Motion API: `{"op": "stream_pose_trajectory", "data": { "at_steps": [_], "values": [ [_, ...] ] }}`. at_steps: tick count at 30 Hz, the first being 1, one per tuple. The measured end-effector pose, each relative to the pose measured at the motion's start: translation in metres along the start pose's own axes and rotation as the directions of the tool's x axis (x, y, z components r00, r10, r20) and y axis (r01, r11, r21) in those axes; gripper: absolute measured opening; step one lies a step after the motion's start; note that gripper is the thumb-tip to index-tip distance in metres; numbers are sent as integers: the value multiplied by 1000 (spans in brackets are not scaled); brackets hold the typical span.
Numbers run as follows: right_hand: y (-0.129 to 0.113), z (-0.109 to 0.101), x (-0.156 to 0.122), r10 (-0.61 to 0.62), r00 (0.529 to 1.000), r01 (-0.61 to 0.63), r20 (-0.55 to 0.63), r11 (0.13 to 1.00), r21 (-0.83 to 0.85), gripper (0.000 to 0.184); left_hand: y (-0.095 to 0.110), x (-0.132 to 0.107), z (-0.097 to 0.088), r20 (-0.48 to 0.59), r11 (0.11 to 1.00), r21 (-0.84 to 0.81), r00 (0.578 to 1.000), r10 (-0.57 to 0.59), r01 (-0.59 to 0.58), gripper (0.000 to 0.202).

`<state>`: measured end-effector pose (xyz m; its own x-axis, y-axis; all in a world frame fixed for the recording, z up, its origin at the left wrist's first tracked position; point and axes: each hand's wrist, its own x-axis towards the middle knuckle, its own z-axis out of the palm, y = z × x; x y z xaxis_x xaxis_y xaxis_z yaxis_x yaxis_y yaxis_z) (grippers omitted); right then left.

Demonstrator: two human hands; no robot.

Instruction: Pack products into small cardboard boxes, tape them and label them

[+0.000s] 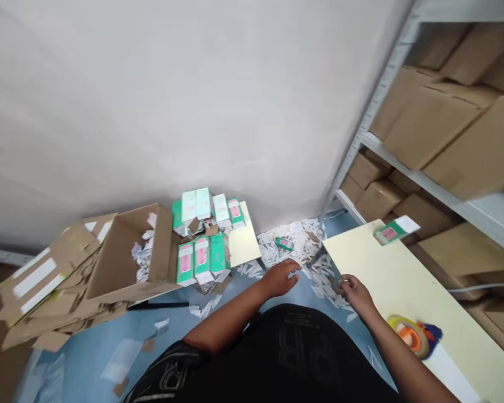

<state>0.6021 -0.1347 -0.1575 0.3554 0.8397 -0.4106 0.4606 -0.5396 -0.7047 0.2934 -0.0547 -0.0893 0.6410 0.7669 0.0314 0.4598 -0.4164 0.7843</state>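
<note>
My left hand (279,278) is held out over the littered floor, its thumb apart from the loosely bent fingers and nothing in it. My right hand (357,294) is closed in a pinch beside the left edge of a cream table (361,252). Something small and dark may be between its fingertips, but I cannot make it out. On the floor beyond my hands, a green and pink box (284,243) lies among white paper strips (296,232). Another green box (388,233) with a raised white flap lies at the table's far end.
Green and white boxes (201,257) stand in rows on a second table (242,240) at the left. Beside them is an open carton (126,252) with crumpled paper and flattened cardboard (59,280). Tape rolls (411,336) lie on the right table. Shelves (428,173) hold cartons.
</note>
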Motion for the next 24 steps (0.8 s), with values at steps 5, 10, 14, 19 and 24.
{"op": "stream_pose_trajectory", "data": {
  "at_steps": [5, 10, 14, 19, 24],
  "values": [
    [-83, 98, -4, -92, 984, 81, 150, 994, 79, 52, -47, -69, -67, -134, 999, -29, 990, -47, 44, 30],
    [-151, 171, -13, -151, 961, 128, 231, 985, 115, 57, -83, -123, -126, -230, 987, -37, 959, -164, 159, 33],
    [-187, 206, -23, -178, 922, 164, 345, 984, 70, 54, -101, -149, -158, -302, 951, -80, 902, -309, 299, 34],
    [-216, 230, -18, -200, 844, 195, 497, 979, 62, 53, -116, -165, -175, -407, 908, -119, 815, -413, 401, 35],
    [-251, 253, 14, -234, 733, 258, 639, 964, 57, 55, -119, -183, -187, -559, 855, -181, 664, -496, 486, 33]
  ]
}}
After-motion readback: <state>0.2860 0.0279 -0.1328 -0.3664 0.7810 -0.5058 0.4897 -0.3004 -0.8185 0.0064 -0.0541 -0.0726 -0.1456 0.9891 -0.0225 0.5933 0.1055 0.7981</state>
